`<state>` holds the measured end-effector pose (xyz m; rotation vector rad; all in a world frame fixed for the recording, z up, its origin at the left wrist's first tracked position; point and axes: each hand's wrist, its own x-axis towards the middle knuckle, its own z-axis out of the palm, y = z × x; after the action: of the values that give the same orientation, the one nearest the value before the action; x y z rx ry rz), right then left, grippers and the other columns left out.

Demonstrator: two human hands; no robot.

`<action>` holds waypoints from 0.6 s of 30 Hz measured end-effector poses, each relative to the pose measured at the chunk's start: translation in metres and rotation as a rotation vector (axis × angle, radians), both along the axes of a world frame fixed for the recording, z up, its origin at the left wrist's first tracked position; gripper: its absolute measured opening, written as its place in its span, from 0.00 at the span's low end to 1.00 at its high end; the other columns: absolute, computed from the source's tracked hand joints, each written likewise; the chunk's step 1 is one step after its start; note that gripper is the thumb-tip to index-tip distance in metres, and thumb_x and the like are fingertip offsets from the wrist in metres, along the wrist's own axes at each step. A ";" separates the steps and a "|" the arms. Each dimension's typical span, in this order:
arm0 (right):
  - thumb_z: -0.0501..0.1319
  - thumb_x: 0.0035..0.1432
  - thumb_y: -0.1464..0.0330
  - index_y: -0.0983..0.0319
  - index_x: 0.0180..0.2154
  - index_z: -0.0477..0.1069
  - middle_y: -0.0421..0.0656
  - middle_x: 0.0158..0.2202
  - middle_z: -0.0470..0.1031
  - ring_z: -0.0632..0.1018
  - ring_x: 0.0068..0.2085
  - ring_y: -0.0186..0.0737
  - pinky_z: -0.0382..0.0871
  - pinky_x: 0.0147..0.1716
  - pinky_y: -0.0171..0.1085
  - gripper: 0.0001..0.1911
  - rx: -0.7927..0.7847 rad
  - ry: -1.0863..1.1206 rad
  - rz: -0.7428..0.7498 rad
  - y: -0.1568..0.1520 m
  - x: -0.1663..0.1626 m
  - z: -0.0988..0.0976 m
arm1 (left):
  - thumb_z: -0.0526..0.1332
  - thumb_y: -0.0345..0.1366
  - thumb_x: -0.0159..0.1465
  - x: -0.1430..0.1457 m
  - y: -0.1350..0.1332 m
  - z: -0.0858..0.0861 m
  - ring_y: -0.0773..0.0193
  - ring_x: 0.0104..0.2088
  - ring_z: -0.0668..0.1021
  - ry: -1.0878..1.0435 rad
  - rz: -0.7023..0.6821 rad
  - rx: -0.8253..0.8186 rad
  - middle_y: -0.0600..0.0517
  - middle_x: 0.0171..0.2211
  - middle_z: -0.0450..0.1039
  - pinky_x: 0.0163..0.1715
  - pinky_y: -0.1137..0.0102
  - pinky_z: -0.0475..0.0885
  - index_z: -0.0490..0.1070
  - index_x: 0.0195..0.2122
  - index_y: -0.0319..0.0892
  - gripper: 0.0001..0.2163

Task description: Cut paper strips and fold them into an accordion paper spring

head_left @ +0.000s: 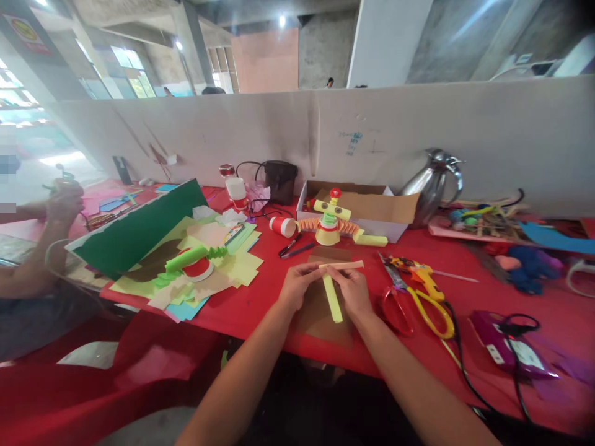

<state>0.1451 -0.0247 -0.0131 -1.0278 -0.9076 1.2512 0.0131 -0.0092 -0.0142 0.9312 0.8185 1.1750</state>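
My left hand (pixel 296 284) and my right hand (pixel 352 288) meet over the red table (pixel 260 297), both pinched on crossed paper strips. A pale tan strip (pixel 348 265) runs to the right from my fingers, and a yellow-green strip (pixel 333 300) hangs down toward me. Under them lies a brown card sheet (pixel 316 313). Just beyond stands a paper robot figure (pixel 329 222) with accordion arms, leaning against a white cardboard box (pixel 372 210).
Red and yellow scissors (pixel 409 300) and a yellow glue gun (pixel 418 272) lie to the right. A pile of coloured paper and a green sheet (pixel 134 229) sit left. Another person's hand (pixel 62 198) works at far left. A metal jug (pixel 432 183) stands behind.
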 end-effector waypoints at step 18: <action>0.72 0.43 0.58 0.60 0.31 0.79 0.43 0.30 0.81 0.78 0.34 0.46 0.69 0.35 0.41 0.15 -0.058 0.111 0.031 0.003 -0.001 -0.007 | 0.72 0.42 0.50 0.001 -0.002 -0.002 0.61 0.33 0.79 0.104 0.069 0.071 0.48 0.35 0.81 0.38 0.69 0.71 0.81 0.38 0.40 0.16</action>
<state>0.1441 -0.0218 -0.0203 -0.9833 -0.8083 1.3539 0.0143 -0.0109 -0.0159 1.0368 0.9032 1.2299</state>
